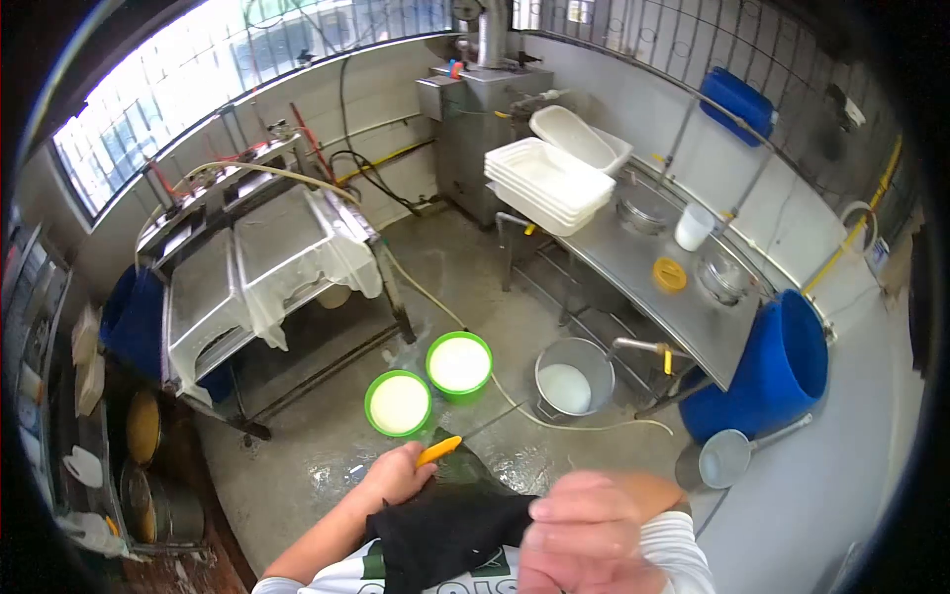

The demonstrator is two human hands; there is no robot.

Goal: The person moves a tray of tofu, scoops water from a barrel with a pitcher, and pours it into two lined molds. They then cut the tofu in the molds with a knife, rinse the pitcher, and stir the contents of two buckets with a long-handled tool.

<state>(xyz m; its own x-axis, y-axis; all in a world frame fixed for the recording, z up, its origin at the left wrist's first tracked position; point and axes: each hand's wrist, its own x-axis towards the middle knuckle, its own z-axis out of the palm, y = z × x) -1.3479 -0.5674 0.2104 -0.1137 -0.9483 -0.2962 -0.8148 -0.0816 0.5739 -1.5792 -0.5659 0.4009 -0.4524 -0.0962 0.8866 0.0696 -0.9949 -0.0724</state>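
Note:
My left hand (396,475) is closed on the yellow handle of a knife (440,451); its thin blade points up and right toward a metal bucket (574,378). Raised close to the camera at the lower right is my right hand (584,530), blurred, its fingers curled; what it holds, if anything, cannot be made out. A black cloth or apron (445,535) lies across my front between the hands. Beyond my left hand, two green buckets (398,403) of whitish liquid stand on the wet floor. The metal bucket holds some whitish liquid too.
A hose (421,289) runs over the floor past the buckets. At the right stand a steel table (633,277) with stacked white trays (549,183) and a blue barrel (767,366). A cloth-draped metal table (267,267) is at the left. A strainer (724,458) sits low right.

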